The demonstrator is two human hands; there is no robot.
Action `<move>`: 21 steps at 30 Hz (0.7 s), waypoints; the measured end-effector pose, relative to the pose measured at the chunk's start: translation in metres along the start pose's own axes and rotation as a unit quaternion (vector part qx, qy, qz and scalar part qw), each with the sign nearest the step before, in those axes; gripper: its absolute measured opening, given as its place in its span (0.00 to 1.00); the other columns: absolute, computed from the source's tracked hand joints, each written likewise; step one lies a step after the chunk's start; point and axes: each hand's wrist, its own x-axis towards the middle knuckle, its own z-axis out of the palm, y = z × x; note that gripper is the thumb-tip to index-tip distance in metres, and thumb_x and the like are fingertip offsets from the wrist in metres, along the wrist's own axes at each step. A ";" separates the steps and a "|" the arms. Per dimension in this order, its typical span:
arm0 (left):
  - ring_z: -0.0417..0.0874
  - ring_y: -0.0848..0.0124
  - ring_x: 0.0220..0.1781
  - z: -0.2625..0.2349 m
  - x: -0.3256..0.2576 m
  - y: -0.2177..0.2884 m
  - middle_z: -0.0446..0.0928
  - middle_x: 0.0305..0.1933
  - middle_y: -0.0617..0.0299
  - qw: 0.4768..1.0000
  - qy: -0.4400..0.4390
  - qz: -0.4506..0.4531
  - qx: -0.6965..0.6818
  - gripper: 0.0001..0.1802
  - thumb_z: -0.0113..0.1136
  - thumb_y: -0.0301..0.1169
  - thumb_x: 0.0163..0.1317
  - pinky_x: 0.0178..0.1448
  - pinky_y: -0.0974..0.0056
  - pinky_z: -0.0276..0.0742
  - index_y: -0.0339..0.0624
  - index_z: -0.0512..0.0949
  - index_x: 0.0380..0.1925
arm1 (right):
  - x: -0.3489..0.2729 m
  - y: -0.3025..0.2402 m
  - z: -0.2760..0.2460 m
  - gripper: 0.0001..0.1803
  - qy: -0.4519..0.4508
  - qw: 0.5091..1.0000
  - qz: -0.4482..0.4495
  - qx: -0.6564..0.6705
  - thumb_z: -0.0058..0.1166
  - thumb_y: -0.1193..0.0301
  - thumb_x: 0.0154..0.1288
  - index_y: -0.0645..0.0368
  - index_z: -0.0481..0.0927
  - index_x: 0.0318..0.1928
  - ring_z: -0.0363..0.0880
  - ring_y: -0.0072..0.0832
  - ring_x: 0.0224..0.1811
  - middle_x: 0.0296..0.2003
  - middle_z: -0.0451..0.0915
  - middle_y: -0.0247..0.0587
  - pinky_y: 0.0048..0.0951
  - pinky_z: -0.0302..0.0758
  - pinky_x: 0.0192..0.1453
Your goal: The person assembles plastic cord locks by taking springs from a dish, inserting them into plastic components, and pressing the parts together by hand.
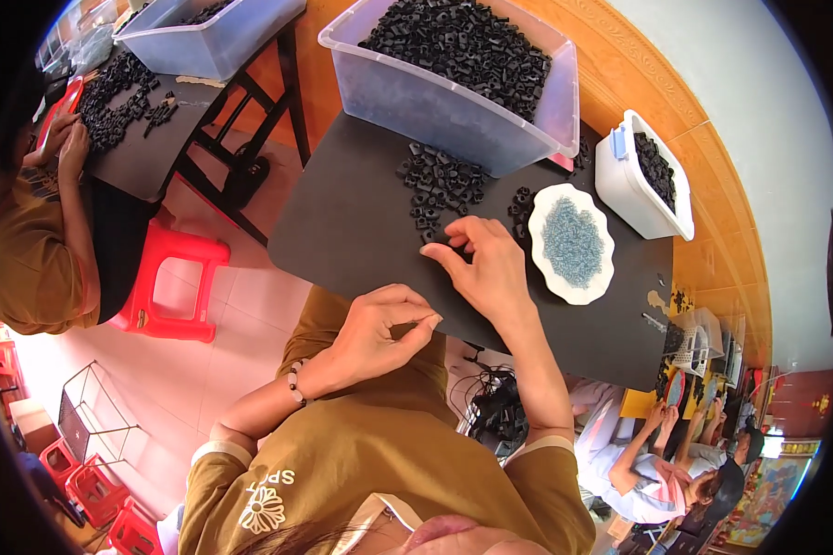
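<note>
My left hand (379, 335), with a beaded bracelet at the wrist, is over the near edge of the dark table (333, 217). Its thumb and fingertips meet in a pinch; whatever may be between them is too small to make out. Over the tabletop, my right hand (486, 277) has its thumb stretched away from its bent fingers, with nothing visible in the gap. Just beyond it lies a loose pile of small black plastic parts (442, 180). To its right stands a white scalloped dish (572, 294) holding many tiny blue-grey pieces (574, 242).
A large clear bin (416, 106) of black parts stands at the table's back, a white tub (634, 199) of them at right. Left, a co-worker's hands (69, 143) work at another table beside a red stool (180, 282). Other people (652, 472) sit at lower right.
</note>
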 end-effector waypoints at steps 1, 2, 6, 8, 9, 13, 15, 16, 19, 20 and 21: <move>0.84 0.65 0.35 0.000 -0.001 -0.001 0.84 0.35 0.58 1.000 0.000 -0.001 0.000 0.04 0.68 0.25 0.62 0.39 0.64 0.80 0.37 0.87 0.35 | 0.000 -0.001 0.005 0.16 -0.001 1.000 0.000 0.001 0.74 0.64 0.57 0.60 0.84 0.39 0.81 0.33 0.33 0.30 0.83 0.40 0.33 0.79 0.37; 0.84 0.65 0.35 0.001 -0.001 -0.002 0.84 0.35 0.58 1.000 0.005 -0.003 -0.008 0.04 0.68 0.25 0.62 0.39 0.64 0.80 0.37 0.87 0.35 | 0.000 -0.002 0.009 0.16 0.004 1.000 -0.015 -0.015 0.74 0.64 0.57 0.60 0.83 0.39 0.81 0.34 0.34 0.30 0.83 0.40 0.33 0.79 0.37; 0.83 0.67 0.35 0.001 -0.002 -0.002 0.84 0.35 0.58 0.999 0.015 -0.011 -0.026 0.04 0.68 0.26 0.63 0.39 0.65 0.79 0.37 0.87 0.36 | -0.003 0.000 0.015 0.13 0.005 1.000 -0.019 -0.002 0.73 0.67 0.57 0.59 0.83 0.38 0.81 0.36 0.34 0.30 0.83 0.41 0.35 0.78 0.36; 0.83 0.69 0.35 0.001 -0.003 -0.001 0.84 0.35 0.59 0.999 0.022 -0.021 -0.032 0.05 0.68 0.26 0.64 0.39 0.67 0.79 0.36 0.87 0.37 | -0.006 0.004 0.013 0.12 0.006 1.000 -0.021 0.018 0.72 0.70 0.58 0.60 0.83 0.39 0.81 0.33 0.33 0.30 0.83 0.40 0.33 0.78 0.36; 0.83 0.72 0.35 0.000 -0.003 -0.001 0.84 0.36 0.59 0.998 0.029 -0.029 -0.039 0.05 0.67 0.25 0.65 0.39 0.68 0.79 0.36 0.88 0.37 | -0.008 0.007 0.012 0.11 0.008 0.999 -0.023 0.037 0.71 0.72 0.59 0.60 0.83 0.40 0.80 0.30 0.32 0.30 0.83 0.38 0.30 0.78 0.36; 0.81 0.76 0.36 0.000 -0.001 -0.003 0.84 0.38 0.61 0.995 0.064 -0.028 -0.073 0.06 0.66 0.25 0.66 0.40 0.70 0.78 0.36 0.88 0.40 | -0.024 -0.005 -0.010 0.10 -0.046 0.957 0.144 0.249 0.69 0.76 0.63 0.61 0.84 0.44 0.80 0.19 0.34 0.34 0.83 0.36 0.22 0.77 0.45; 0.81 0.78 0.37 0.002 0.000 -0.003 0.83 0.42 0.61 0.984 0.086 -0.057 -0.148 0.10 0.67 0.24 0.67 0.42 0.71 0.78 0.37 0.88 0.46 | -0.039 -0.001 -0.013 0.09 -0.062 0.920 0.161 0.351 0.67 0.76 0.65 0.63 0.84 0.45 0.80 0.18 0.37 0.37 0.84 0.35 0.22 0.77 0.46; 0.81 0.78 0.37 0.002 0.002 -0.003 0.83 0.42 0.61 0.984 0.085 -0.058 -0.148 0.10 0.67 0.24 0.67 0.42 0.71 0.78 0.37 0.88 0.46 | -0.046 0.000 -0.014 0.09 -0.078 0.873 0.174 0.448 0.66 0.77 0.67 0.65 0.83 0.46 0.80 0.16 0.39 0.39 0.84 0.33 0.22 0.77 0.48; 0.81 0.78 0.38 0.005 0.007 0.001 0.82 0.46 0.59 0.987 0.086 -0.013 -0.138 0.14 0.68 0.25 0.66 0.44 0.72 0.79 0.38 0.86 0.51 | -0.061 -0.007 -0.014 0.08 -0.085 0.830 0.152 0.530 0.60 0.78 0.72 0.67 0.82 0.48 0.79 0.16 0.43 0.41 0.84 0.32 0.20 0.77 0.51; 0.81 0.78 0.39 0.007 0.009 0.003 0.81 0.47 0.59 0.987 0.071 0.000 -0.144 0.15 0.69 0.25 0.65 0.46 0.71 0.79 0.38 0.86 0.52 | -0.065 -0.009 -0.014 0.07 -0.087 0.817 0.147 0.551 0.59 0.78 0.73 0.67 0.82 0.49 0.79 0.17 0.44 0.41 0.83 0.32 0.20 0.77 0.52; 0.81 0.78 0.40 0.008 0.010 0.004 0.81 0.48 0.58 0.987 0.056 0.015 -0.151 0.17 0.69 0.25 0.65 0.47 0.71 0.79 0.38 0.85 0.54 | -0.068 -0.007 -0.010 0.08 -0.094 0.812 0.145 0.558 0.59 0.77 0.73 0.67 0.81 0.49 0.79 0.16 0.45 0.43 0.83 0.32 0.21 0.76 0.53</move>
